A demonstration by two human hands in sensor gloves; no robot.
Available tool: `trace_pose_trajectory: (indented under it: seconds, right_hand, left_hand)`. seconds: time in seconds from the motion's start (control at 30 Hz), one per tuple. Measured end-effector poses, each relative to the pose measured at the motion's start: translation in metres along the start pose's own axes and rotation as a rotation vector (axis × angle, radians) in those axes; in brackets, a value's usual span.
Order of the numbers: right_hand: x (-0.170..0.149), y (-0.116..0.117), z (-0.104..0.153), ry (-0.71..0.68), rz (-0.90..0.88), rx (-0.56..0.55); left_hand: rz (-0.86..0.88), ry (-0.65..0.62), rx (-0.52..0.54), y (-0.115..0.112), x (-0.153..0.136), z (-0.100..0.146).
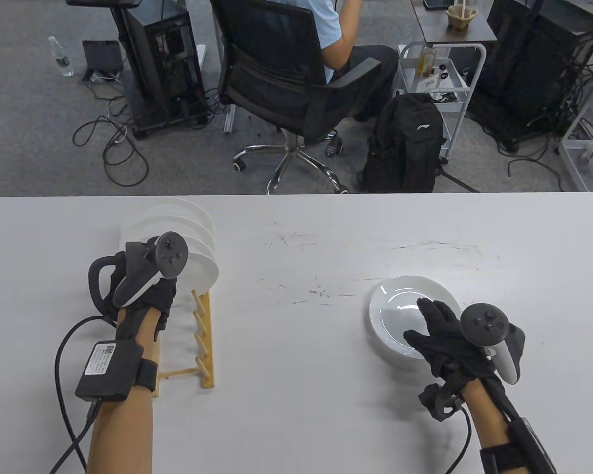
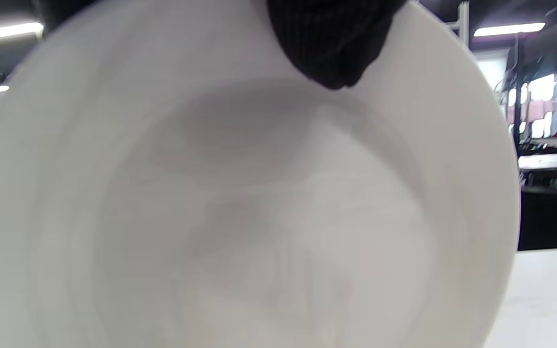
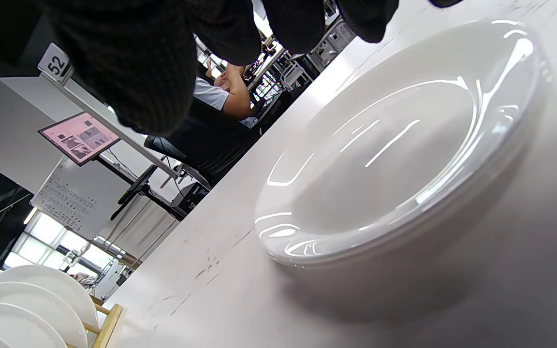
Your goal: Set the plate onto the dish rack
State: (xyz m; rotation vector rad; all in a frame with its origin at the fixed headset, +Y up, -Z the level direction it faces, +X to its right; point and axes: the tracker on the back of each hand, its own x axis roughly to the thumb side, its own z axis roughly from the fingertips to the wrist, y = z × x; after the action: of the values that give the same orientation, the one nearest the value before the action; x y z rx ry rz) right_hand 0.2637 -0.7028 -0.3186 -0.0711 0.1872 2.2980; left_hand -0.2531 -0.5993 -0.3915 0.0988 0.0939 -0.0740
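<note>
A wooden dish rack [image 1: 205, 340] stands at the table's left with several white plates [image 1: 178, 222] upright in it. My left hand [image 1: 165, 296] grips the nearest plate [image 1: 202, 269] by its top rim, upright at the rack. In the left wrist view that plate [image 2: 259, 217] fills the frame, with a gloved fingertip [image 2: 331, 53] over its rim. A stack of white plates [image 1: 395, 301] lies flat at the table's right. My right hand [image 1: 437, 321] is open over its near side with fingers spread. In the right wrist view the fingers [image 3: 230, 29] hang just above the stack [image 3: 404, 145].
The rack's near pegs [image 1: 200, 316] stand bare. The racked plates [image 3: 32, 299] and rack end [image 3: 107, 324] show at the right wrist view's lower left. Beyond the table's far edge are an office chair with a seated person [image 1: 296, 74] and a black backpack [image 1: 407, 143].
</note>
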Motion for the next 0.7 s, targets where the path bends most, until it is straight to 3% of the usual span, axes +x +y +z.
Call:
trace_pose_trajectory:
  seconds: [0.23,0.43,0.57,0.7]
  right_hand:
    - [0.000,0.001,-0.001,0.002,0.002,0.014]
    - [0.000,0.002,-0.001,0.012,0.001,0.028]
    - [-0.001,0.002,-0.001,0.017,-0.001,0.032]
    - [-0.001,0.003,-0.002,0.022,-0.001,0.039]
  left_hand:
    - [-0.015,0.030,-0.112,-0.025,-0.006,-0.012]
    - [0.013,0.066,-0.092,-0.026,-0.010,-0.014]
    - [0.060,0.089,-0.098,-0.013,-0.009,-0.002]
    - [0.254,0.076,-0.042,0.002,0.004,0.031]
